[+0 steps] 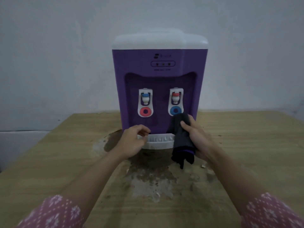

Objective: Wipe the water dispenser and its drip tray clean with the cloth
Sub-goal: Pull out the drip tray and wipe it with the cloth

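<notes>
A purple water dispenser (158,76) with a white top stands on the wooden table, facing me. It has two white taps, the left tap (145,102) and the right tap (175,101). Its white drip tray (160,142) juts out at the base. My left hand (134,141) grips the tray's left end with curled fingers. My right hand (195,137) holds a bunched dark cloth (181,139) with a purple edge, just right of the tray and below the right tap. The cloth covers the tray's right end.
The wooden table (65,162) has a worn, stained patch (148,176) in front of the dispenser. A plain pale wall (57,55) rises behind it. The table's left edge runs diagonally at the left.
</notes>
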Action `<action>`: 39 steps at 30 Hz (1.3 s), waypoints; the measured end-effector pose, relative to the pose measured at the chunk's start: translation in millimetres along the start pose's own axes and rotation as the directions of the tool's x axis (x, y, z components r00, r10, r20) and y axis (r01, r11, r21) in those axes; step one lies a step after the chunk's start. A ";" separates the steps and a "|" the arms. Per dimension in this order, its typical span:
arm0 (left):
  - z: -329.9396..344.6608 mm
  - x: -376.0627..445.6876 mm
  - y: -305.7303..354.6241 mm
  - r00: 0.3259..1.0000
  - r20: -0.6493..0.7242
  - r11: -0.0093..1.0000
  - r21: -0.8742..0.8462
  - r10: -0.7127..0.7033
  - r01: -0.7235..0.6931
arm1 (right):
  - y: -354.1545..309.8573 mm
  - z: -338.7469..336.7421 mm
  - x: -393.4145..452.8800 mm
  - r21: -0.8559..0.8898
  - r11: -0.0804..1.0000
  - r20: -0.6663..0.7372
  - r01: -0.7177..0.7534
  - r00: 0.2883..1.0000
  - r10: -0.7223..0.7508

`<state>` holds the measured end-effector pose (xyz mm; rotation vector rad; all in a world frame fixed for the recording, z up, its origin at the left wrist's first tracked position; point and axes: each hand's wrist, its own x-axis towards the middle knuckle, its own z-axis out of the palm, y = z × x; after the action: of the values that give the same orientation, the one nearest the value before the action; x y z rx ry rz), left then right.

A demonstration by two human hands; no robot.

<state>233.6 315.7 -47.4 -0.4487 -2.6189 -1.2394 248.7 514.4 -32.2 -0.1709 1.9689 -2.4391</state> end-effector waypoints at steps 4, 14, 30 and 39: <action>8.4 14.0 -7.1 0.971 0.209 0.898 0.394 0.119 -0.195 | 12.4 -28.3 -4.1 0.154 0.982 -0.216 -0.107 0.966 0.139; 28.1 47.4 -18.4 0.925 0.371 0.795 0.584 -0.084 -0.162 | 21.9 -37.7 6.8 0.175 0.976 -0.299 -0.127 0.938 0.176; 40.5 55.6 -9.8 0.932 0.361 0.856 0.485 -0.009 -0.180 | 19.8 -46.7 3.3 0.183 0.981 -0.418 -0.061 0.899 0.134; 2.2 36.3 33.9 0.957 0.288 0.928 0.366 -0.036 -0.075 | 47.5 -12.2 -4.9 -0.902 0.071 0.183 0.426 0.526 -0.830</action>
<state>211.8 344.5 -13.1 -0.6215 -2.9944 -0.6767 249.3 516.5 -81.4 -0.7994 3.9436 -1.1333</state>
